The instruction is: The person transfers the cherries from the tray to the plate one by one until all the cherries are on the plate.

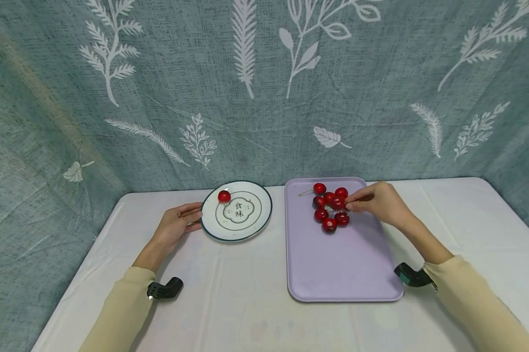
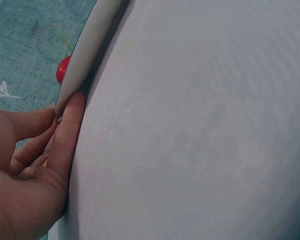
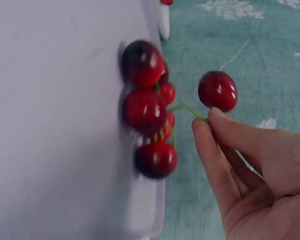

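Observation:
My left hand pinches the left rim of a white plate with a dark edge, and the left wrist view shows that rim between thumb and fingers. On the plate lies one red cherry. At the upper right of the tray, my right hand pinches a dark red cherry at its stem end, thumb and forefinger together. A thin green stem runs out from the fingertips. The held cherry is raised beside the other cherries, which sit grouped on the lilac tray.
A white cloth covers the table. Behind it hangs a green curtain with white leaf prints, close to the far edges of plate and tray. One cherry at the back of the tray has its stem pointing left.

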`<state>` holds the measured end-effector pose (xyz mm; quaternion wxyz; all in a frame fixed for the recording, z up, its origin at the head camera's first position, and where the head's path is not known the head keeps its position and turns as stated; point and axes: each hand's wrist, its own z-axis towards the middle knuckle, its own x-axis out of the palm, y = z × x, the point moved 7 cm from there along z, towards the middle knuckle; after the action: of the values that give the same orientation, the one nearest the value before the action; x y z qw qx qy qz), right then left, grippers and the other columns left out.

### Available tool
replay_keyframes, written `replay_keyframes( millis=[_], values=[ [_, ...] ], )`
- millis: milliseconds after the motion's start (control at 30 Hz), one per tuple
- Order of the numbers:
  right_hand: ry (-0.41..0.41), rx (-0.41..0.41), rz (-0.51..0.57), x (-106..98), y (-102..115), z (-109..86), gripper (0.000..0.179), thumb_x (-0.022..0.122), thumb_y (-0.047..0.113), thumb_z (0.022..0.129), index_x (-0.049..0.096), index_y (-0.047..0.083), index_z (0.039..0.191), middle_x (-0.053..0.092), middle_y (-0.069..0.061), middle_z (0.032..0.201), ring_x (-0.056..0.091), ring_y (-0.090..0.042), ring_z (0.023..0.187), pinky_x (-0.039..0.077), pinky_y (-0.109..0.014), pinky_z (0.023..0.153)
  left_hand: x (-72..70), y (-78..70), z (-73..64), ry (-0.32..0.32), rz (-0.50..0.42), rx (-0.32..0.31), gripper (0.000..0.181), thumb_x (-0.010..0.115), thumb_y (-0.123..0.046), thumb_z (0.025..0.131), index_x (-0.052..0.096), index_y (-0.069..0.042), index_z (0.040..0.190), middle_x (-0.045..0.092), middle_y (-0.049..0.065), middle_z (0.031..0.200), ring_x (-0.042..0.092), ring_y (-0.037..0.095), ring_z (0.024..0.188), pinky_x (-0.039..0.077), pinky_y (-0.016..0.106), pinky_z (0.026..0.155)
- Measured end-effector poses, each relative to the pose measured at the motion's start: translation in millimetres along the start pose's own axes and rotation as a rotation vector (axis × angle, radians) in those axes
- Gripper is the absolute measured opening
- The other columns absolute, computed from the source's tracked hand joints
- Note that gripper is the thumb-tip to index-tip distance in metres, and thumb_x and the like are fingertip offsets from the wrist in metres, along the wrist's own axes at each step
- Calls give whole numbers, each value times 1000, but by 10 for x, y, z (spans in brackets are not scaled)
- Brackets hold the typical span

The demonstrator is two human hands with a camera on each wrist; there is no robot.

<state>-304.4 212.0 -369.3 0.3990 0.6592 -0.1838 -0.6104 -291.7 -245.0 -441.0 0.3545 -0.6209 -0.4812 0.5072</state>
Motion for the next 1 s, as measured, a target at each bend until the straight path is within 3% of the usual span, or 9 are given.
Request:
replay_keyframes(
  millis=[167, 467, 600, 833, 1000],
  values=[
    [15, 83, 152, 79, 12, 74, 19, 73, 7, 88, 74, -5, 103, 73, -18, 100, 72, -26, 82, 62, -39, 76, 16, -1, 7, 0, -5, 0, 46, 51, -7, 102, 40, 4, 146, 46, 24, 142, 59, 14, 111, 57, 22, 88],
    [20, 160, 304, 304, 20, 289, 27, 72, 9, 90, 71, -9, 110, 73, -15, 100, 72, -11, 79, 62, -33, 77, 3, -16, -14, 6, -11, 11, 47, 50, -7, 102, 39, 5, 146, 45, 25, 141, 59, 9, 106, 56, 21, 88],
    [20, 218, 407, 440, 51, 366, 28, 72, 6, 89, 69, -9, 112, 74, -14, 99, 72, -12, 79, 61, -32, 80, 8, -17, -23, 19, -13, 20, 47, 50, -7, 102, 38, 5, 146, 45, 25, 142, 59, 10, 108, 56, 22, 89],
    [44, 234, 586, 668, 176, 508, 30, 69, 2, 91, 65, -11, 118, 74, -12, 100, 72, -11, 80, 58, -39, 89, 15, -6, -13, 11, -20, 1, 47, 51, -7, 102, 39, 4, 147, 45, 25, 143, 58, 15, 114, 57, 22, 88],
    [58, 255, 710, 788, 228, 585, 34, 67, 2, 92, 62, -10, 124, 72, -11, 106, 71, -9, 81, 55, -37, 94, 17, -12, -15, 15, -21, 9, 47, 51, -6, 102, 39, 5, 146, 46, 25, 142, 61, 10, 108, 57, 23, 88]
  ],
)
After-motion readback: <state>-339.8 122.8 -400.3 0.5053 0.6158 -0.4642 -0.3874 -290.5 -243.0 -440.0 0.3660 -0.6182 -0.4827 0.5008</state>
